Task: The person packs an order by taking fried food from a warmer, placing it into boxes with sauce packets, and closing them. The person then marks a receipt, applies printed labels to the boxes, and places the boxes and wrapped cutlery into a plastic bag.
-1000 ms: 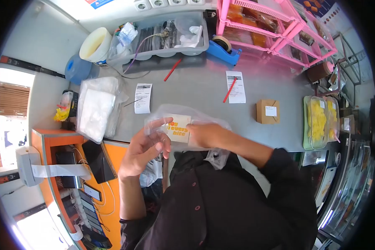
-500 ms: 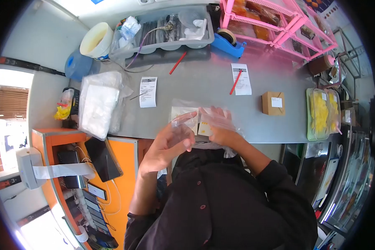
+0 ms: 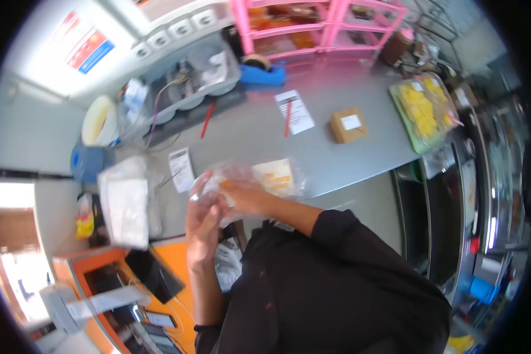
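A clear plastic bag [image 3: 301,180] lies around a cream box [image 3: 275,177] with orange lettering, near the front edge of the counter. My left hand [image 3: 202,221] is at the bag's left part, its fingers wrapped in the crumpled plastic. Against it, my right hand [image 3: 242,196] reaches leftward across the front of the box, its fingers on the bunched plastic. The plastic partly covers the fingertips of both hands.
Behind are a grey bin [image 3: 177,88], a blue tape dispenser [image 3: 264,72] and pink shelves [image 3: 289,29]. Receipts [image 3: 295,112], red straws [image 3: 207,121] and a brown box [image 3: 348,125] lie on the counter [image 3: 242,135]. Stacked bags [image 3: 127,203] are at left, a yellow-filled tray [image 3: 422,112] at right.
My right hand has moved left to meet my left hand at the plastic. The box now shows to the right of my hands. The camera view has tilted and shifted.
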